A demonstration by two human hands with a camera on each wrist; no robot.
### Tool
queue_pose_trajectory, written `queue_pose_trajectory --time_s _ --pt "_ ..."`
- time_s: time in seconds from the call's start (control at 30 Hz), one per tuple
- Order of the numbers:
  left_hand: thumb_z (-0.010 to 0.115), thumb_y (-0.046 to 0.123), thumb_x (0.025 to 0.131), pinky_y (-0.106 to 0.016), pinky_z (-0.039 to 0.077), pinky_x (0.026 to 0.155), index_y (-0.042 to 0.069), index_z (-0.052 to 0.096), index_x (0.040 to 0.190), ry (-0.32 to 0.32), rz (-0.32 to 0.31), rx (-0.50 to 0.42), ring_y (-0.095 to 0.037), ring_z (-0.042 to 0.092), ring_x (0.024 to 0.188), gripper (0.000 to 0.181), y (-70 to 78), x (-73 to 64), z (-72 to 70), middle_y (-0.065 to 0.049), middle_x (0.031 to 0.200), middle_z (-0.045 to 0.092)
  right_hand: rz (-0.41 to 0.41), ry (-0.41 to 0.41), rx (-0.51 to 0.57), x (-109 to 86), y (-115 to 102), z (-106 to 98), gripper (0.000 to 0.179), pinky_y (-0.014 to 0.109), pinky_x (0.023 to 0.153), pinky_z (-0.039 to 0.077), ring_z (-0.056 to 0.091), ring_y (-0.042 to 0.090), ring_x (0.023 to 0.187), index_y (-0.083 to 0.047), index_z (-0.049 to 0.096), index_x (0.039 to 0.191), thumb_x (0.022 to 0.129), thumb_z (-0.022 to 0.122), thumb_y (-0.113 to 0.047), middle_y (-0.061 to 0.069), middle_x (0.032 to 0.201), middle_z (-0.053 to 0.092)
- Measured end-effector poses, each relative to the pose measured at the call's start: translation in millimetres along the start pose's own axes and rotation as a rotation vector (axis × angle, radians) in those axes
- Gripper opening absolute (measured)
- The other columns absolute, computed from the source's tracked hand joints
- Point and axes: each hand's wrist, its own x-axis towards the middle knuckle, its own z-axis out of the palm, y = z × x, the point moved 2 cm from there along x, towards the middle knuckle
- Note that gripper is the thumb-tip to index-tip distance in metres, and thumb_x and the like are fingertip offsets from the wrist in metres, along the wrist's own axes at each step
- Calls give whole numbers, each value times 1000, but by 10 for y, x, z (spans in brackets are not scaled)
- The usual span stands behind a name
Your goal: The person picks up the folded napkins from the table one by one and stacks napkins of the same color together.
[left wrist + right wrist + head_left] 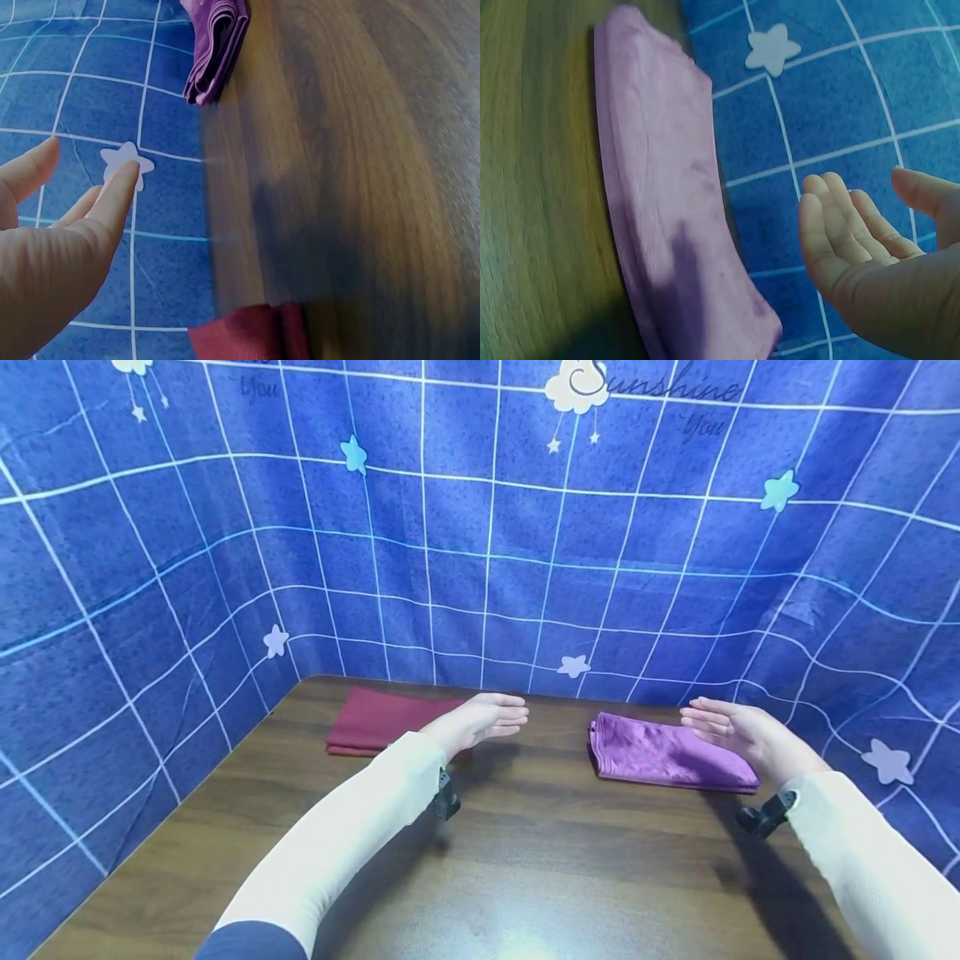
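My left hand (483, 720) hovers over the table with fingers extended, overlapping the right end of a folded dark red cloth (390, 718) in the head view. In the left wrist view its fingers (120, 191) hold nothing. On the other side, my right hand (738, 735) is held in the air by the right end of a folded purple cloth (660, 752). The right wrist view shows its palm and slightly bent, empty fingers (836, 225) beside that cloth, whose layered fold runs lengthwise. Part of the red cloth is hidden behind the left hand and sleeve.
Both cloths lie near the back edge of a brown wooden table (525, 843). A blue curtain (465, 543) with a white grid and stars hangs behind and at both sides. A small black camera is strapped under each wrist.
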Motion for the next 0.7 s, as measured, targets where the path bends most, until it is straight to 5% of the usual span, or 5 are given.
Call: queue_pose_trajectory --time_s 0.27,0.4,0.53,0.7 --pt "52 1 97 -42 39 112 -4 41 143 -23 12 0 -34 41 137 47 -10 -63 -94 -22 147 44 19 -28 62 156 -71 241 33 23 88 55 68 12 101 -16 66 103 105 33 -8 0 104 73" --pt "51 0 97 -43 38 113 -5 40 143 -15 33 -4 -36 39 138 47 -5 -122 -121 -24 147 43 28 -2 8 200 -82 365 19 21 89 54 68 10 101 -10 53 117 105 38 -14 -2 103 73" --pt "47 -7 96 -43 40 111 -6 39 142 -2 47 9 -37 40 137 47 -11 -170 -123 -25 146 44 34 8 -30 213 -62 479 26 21 91 53 67 8 102 -5 39 127 104 42 -17 -4 104 73" --pt "42 -16 93 -42 43 109 -5 40 142 15 46 45 -34 45 134 50 -18 -213 -109 -24 144 47 30 -11 -2 216 -16 602 19 23 92 54 67 9 103 -13 60 111 104 42 -15 -1 106 73"
